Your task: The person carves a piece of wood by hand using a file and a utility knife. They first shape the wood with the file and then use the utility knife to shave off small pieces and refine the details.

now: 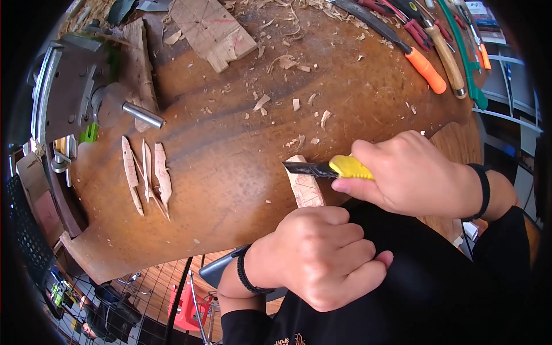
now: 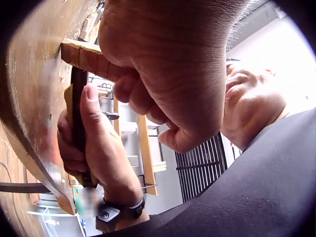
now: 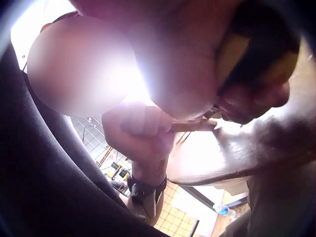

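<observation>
My left hand (image 1: 325, 253) grips the near end of a small wooden block (image 1: 306, 191) marked with red lines, its far end against the bench near the front edge. In my right hand (image 1: 411, 172) is a yellow-handled utility knife (image 1: 351, 167), the dark blade lying across the block's top near its far end. From below, the left wrist view shows the block (image 2: 84, 55) jutting out of the left fist, with the knife (image 2: 78, 113) up against it. Blur and glare hide much of the right wrist view, where the knife handle (image 3: 259, 54) appears dark and yellow.
Several thin carved wood pieces (image 1: 163, 175) lie on the wooden bench (image 1: 224, 155) at left, beside a metal vise (image 1: 75, 86). A cut board (image 1: 213, 31) and shavings lie at the back. An orange-handled file (image 1: 425, 70) and other tools line the back right.
</observation>
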Demonstrator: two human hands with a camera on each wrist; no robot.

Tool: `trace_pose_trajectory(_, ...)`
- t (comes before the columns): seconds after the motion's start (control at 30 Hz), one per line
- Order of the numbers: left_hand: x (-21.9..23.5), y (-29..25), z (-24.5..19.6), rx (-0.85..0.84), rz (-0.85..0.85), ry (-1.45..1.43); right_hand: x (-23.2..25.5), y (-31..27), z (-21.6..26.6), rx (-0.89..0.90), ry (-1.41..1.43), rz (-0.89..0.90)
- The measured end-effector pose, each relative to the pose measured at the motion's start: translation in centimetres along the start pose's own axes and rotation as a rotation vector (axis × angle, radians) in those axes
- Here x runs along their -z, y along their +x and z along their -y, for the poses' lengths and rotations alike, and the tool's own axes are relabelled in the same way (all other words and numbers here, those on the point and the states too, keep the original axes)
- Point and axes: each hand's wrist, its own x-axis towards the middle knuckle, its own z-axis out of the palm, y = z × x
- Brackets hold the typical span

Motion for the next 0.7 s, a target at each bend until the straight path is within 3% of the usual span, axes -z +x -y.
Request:
trace_pose_trajectory(0.37,-0.2,-0.1,0.3,-0.029,0.055,0.041,0.8,0.6,0.2,0.031,-0.070,0.065)
trace_pose_trajectory(0.7,0.5,0.5,-0.9,0.066,0.093,0.118,-1.4,0.6,0.0,0.095,0.031,-0.122)
